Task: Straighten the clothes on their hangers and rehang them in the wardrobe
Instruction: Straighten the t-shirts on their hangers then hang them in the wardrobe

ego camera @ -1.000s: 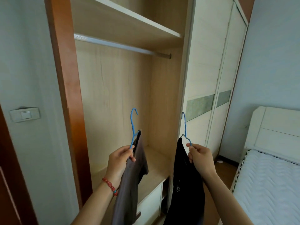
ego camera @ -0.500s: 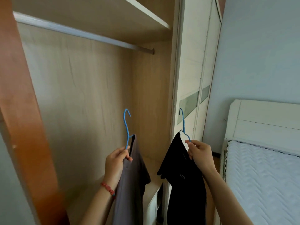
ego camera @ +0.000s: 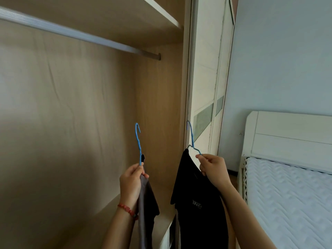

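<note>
Head cam view: left hand (ego camera: 132,183) pinches a thin blue wire hanger (ego camera: 138,143) carrying a grey shirt (ego camera: 146,211); right hand (ego camera: 213,168) grips another blue hanger (ego camera: 191,139) with a black tee (ego camera: 197,203); both hang well below the silver wardrobe rail (ego camera: 80,35) — lifting both together could let a shirt slide off, since those wires look slippery.

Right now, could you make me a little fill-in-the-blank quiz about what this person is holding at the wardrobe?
1. The left hand grips a blue hanger carrying a ____ garment.
2. The right hand holds a hanger with a ____ shirt.
3. The wardrobe rail overhead has ____ hangers on it.
4. To the right of the wardrobe stands a ____ with a white headboard.

Missing words: grey; black; no; bed
</note>
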### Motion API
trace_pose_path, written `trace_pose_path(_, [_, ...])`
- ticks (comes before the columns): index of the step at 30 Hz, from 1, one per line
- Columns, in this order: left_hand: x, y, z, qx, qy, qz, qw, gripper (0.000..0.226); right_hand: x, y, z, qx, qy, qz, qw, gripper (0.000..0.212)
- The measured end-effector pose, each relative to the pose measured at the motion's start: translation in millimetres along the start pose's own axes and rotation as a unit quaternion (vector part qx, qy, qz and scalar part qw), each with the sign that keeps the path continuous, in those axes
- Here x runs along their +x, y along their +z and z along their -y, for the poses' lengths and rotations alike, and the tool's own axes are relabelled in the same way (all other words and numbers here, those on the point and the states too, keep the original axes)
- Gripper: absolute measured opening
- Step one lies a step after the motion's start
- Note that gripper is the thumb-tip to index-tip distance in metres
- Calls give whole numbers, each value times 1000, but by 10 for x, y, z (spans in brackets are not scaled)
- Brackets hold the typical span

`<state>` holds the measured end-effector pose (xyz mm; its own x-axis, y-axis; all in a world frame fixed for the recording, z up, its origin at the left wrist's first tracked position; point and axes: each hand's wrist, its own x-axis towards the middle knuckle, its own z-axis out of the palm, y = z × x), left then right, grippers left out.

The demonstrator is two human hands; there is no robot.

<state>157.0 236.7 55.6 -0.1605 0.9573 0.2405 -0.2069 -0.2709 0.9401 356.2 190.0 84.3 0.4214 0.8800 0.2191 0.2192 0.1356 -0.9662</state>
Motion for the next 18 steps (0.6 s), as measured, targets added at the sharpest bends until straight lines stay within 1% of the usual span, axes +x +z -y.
trace_pose_path(4, [497, 225, 79, -10, 16, -10, 1000, 34, 592, -55, -23, -8, -32, 21, 999, 34])
trace_pose_path(7, [899, 422, 31, -39, 21, -23, 999, 34, 1073, -70, 8, 12, -63, 42, 997, 36])
trace_pose_path(9, [1147, 519, -39, -50, 30, -35, 998, 31, 1356, -41, 71, 14, -81, 70, 994, 34])
trace_pose_path(13, [1582, 622, -176, -30, 73, -50, 996, 25, 1832, 126, 215, 25, -127, 110, 985, 29])
trace_pose_path(18, [2101, 702, -374, -12, 129, -49, 990, 31, 2359, 424, 355, 43, -150, 130, 979, 28])
